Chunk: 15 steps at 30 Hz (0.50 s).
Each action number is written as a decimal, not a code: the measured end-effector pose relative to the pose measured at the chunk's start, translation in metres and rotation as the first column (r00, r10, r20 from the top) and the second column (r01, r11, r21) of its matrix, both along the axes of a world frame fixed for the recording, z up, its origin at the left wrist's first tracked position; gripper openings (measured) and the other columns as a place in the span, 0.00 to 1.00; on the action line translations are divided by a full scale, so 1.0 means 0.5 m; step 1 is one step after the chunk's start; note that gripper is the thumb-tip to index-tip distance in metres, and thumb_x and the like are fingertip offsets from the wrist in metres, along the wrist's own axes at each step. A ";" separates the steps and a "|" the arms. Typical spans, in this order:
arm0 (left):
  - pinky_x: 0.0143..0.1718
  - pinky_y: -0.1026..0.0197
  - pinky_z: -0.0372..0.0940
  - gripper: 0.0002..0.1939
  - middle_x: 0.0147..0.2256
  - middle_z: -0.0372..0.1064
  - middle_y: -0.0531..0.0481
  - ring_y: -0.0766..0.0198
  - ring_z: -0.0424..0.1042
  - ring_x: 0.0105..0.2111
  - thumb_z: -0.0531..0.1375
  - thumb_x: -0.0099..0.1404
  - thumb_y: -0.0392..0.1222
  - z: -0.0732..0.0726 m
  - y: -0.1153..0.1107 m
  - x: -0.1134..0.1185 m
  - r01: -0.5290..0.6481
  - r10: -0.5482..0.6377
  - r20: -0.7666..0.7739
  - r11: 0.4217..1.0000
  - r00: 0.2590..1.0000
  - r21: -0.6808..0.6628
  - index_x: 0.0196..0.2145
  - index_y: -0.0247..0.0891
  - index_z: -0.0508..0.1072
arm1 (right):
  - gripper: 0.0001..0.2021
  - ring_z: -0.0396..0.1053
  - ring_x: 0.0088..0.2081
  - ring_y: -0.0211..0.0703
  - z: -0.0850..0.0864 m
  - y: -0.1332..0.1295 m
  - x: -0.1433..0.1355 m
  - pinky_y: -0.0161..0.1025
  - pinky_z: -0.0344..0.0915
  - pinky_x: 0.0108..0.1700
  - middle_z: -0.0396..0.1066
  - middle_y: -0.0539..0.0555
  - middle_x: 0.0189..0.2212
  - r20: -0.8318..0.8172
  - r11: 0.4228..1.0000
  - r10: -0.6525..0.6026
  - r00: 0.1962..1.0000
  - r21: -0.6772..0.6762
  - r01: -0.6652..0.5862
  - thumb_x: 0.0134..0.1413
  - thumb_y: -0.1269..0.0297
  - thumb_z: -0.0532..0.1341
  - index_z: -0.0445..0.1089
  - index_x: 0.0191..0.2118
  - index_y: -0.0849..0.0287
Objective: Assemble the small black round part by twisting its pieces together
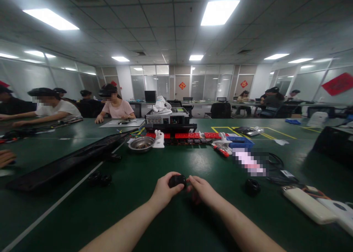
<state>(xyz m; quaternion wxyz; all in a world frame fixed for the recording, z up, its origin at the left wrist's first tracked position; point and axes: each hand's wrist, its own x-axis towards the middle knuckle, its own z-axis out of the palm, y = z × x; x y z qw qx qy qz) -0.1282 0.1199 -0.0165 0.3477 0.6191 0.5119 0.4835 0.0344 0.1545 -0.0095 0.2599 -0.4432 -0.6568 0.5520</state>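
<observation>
My left hand point(165, 187) is wrapped around a black round part point(178, 180), thumb across its front, just above the green table. Close to the part's right end is my right hand point(200, 187), its thumb and fingertips drawn together. Whatever those fingertips pinch, if anything, is hidden or too small to make out. A similar black round piece point(253, 186) lies to the right of my hands. On the left, a pair of black rounded pieces point(99, 179) rests on the table.
A long black panel point(66, 160) stretches across the left side. Ahead are a metal bowl point(141, 144) of small parts, a red-handled tool point(221, 150) and a blue tray point(240, 141). Power banks point(310, 205) and cables lie right. Other people sit beyond.
</observation>
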 end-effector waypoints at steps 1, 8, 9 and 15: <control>0.37 0.59 0.63 0.19 0.35 0.69 0.47 0.58 0.68 0.35 0.62 0.47 0.45 0.004 -0.003 0.001 -0.012 0.013 -0.041 1.000 0.999 0.027 0.38 0.36 0.68 | 0.21 0.59 0.16 0.32 0.000 0.000 -0.001 0.30 0.56 0.15 0.65 0.52 0.23 -0.004 0.998 0.004 1.000 -0.065 -0.004 0.53 0.50 0.43 0.61 0.37 0.63; 0.40 0.59 0.61 0.22 0.37 0.68 0.47 0.58 0.67 0.38 0.64 0.44 0.42 0.002 -0.008 0.001 0.050 -0.045 -0.091 0.997 0.995 0.054 0.39 0.38 0.68 | 0.18 0.56 0.13 0.30 -0.003 -0.001 -0.002 0.29 0.54 0.15 0.62 0.48 0.16 -0.025 0.997 0.045 0.999 -0.059 -0.046 0.51 0.50 0.46 0.57 0.24 0.61; 0.39 0.59 0.61 0.22 0.37 0.68 0.47 0.58 0.67 0.38 0.64 0.44 0.42 -0.001 -0.005 -0.001 0.072 -0.069 -0.071 0.997 0.995 0.034 0.39 0.37 0.68 | 0.17 0.56 0.14 0.30 -0.004 0.000 -0.001 0.29 0.54 0.16 0.62 0.48 0.16 -0.019 0.999 0.046 0.999 -0.002 -0.046 0.51 0.51 0.48 0.57 0.24 0.61; 0.27 0.59 0.65 0.22 0.30 0.67 0.46 0.60 0.69 0.27 0.59 0.49 0.52 -0.023 0.010 -0.005 0.202 -0.167 0.230 0.970 0.959 -0.137 0.36 0.32 0.65 | 0.11 0.64 0.30 0.38 0.021 -0.016 0.010 0.34 0.60 0.30 0.67 0.52 0.29 0.065 0.899 0.067 0.996 0.428 -0.089 0.44 0.64 0.58 0.66 0.36 0.61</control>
